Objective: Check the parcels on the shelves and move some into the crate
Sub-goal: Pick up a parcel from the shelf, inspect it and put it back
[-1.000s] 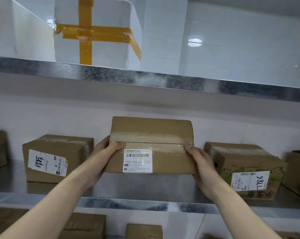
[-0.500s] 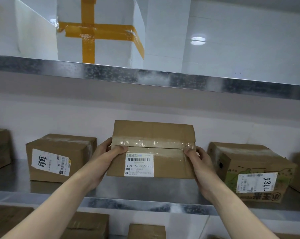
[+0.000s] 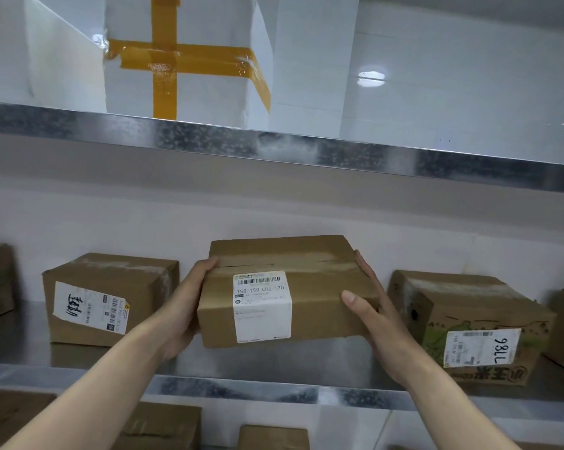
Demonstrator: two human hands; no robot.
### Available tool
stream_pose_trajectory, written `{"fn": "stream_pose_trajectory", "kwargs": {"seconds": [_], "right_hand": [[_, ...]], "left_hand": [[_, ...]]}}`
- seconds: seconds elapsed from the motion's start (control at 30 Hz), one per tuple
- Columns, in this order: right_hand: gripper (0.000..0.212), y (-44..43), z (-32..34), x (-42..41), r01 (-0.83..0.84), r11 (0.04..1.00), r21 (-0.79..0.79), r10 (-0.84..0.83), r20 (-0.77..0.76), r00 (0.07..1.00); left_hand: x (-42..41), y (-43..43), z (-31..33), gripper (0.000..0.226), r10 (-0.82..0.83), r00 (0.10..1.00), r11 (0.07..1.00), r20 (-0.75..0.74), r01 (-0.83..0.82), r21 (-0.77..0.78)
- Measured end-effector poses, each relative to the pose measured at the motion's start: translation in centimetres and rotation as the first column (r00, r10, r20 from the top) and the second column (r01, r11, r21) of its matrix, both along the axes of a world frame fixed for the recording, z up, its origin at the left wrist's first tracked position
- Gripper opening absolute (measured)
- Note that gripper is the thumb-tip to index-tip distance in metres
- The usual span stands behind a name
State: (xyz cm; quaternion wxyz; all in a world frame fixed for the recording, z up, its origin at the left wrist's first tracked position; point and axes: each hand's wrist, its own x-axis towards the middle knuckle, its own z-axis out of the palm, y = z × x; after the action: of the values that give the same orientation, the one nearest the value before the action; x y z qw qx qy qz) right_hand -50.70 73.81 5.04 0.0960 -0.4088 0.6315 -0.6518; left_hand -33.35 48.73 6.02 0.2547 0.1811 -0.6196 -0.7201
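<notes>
Parcel (image 3: 283, 287) lies flatter than half a second ago, taped face turned upward, front side showing, low over the steel shelf (image 3: 274, 365). Both grips grasp it: left hand (image 3: 186, 306) wraps its left end, thumb on top; right hand (image 3: 374, 319) cups the right end, thumb on the front.

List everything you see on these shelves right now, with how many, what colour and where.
held parcel: one, brown with white label, between both hands over the middle shelf
resting parcels: four, brown, middle shelf, two each side
lower parcels: at least three, brown, shelf below
foam boxes: two, white, one crossed with orange tape, top shelf
left hand: one, grips the held parcel's left end
right hand: one, grips its right end
</notes>
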Motion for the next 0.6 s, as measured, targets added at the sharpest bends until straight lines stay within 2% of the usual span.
{"fn": "stream_pose_trajectory", "kwargs": {"seconds": [0.1, 0.17, 0.27, 0.33, 0.37, 0.43, 0.6], "right_hand": [[0.097, -0.1, -0.4, -0.1, -0.008, 1.000, -0.018, 0.010, 0.101, 0.995], [0.088, -0.1, -0.3, 0.0, -0.013, 0.999, -0.035, 0.018, 0.151, 0.988], [0.077, -0.1, -0.3, -0.1, 0.028, 0.999, -0.045, -0.018, 0.218, 0.976], [0.069, -0.4, -0.3, -0.2, 0.081, 0.996, -0.035, -0.069, 0.255, 0.965], [0.065, -0.5, -0.4, -0.2, 0.108, 0.993, -0.039, -0.094, 0.274, 0.957], [0.061, -0.7, -0.3, -0.3, 0.135, 0.989, -0.065, -0.111, 0.290, 0.951], [0.055, -0.7, -0.4, -0.6, 0.094, 0.991, -0.095, -0.066, 0.272, 0.960]], "left_hand": [[0.2, 0.3, -0.1, 0.065, -0.038, 0.998, 0.998, -0.043, 0.040, 0.041], [0.2, 0.1, -0.1, 0.069, -0.060, 0.993, 0.998, -0.102, 0.063, 0.030], [1.0, 0.9, 0.2, 0.042, -0.184, 0.965, 0.981, -0.186, 0.170, -0.090], [1.0, 0.0, -0.4, 0.097, -0.229, 0.958, 0.967, -0.175, 0.202, -0.158], [1.0, -0.4, -0.7, 0.113, -0.273, 0.949, 0.950, -0.156, 0.239, -0.203], [0.9, -0.4, -0.7, 0.110, -0.296, 0.943, 0.933, -0.153, 0.251, -0.259], [0.0, -0.4, -1.1, 0.104, -0.188, 0.968, 0.966, -0.166, 0.151, -0.211]]}}
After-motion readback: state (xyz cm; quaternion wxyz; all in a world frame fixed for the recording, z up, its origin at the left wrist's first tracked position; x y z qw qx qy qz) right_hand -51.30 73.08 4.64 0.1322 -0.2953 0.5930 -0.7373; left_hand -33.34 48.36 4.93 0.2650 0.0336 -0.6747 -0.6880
